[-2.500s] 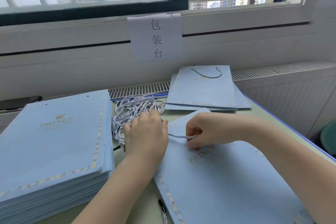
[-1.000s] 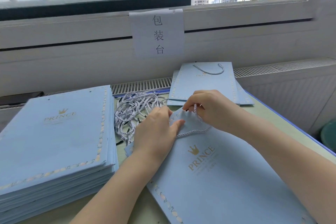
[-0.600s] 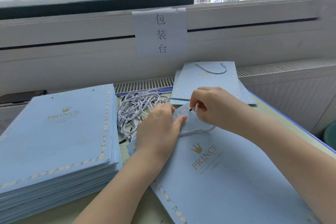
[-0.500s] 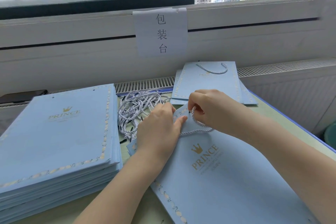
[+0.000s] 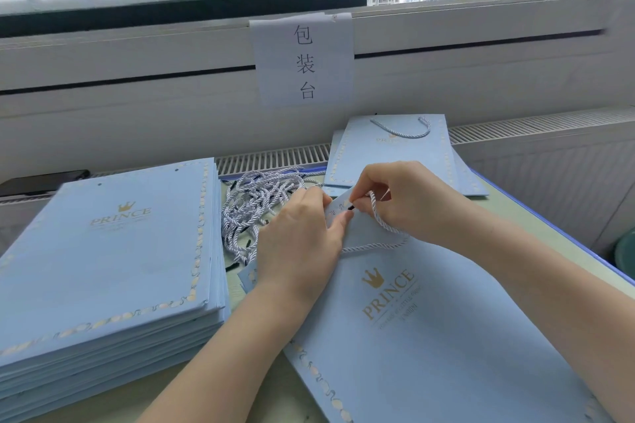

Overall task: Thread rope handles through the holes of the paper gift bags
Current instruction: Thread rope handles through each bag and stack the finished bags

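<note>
At nine o'clock we see a tall stack of flat blue bags (image 5: 110, 251) on the table (image 5: 505, 213), gold "PRINCE" crowns up. Just right of it lies a tangle of white rope handles (image 5: 256, 206). At centre, our left hand (image 5: 302, 244) rests on the gift bag (image 5: 429, 336) being worked, its fingers curled to lift the bag's top edge, thumb against the paper. Our right hand (image 5: 405, 203), at one o'clock from the left, pinches the black-tipped end of a rope handle (image 5: 381, 227) at that raised edge; the rope loops down and back across the bag toward the left hand. At twelve o'clock a paper sign (image 5: 304, 60) hangs below the window. At one o'clock, finished bags (image 5: 395, 154) lie stacked, a handle fitted on the top one.
</note>
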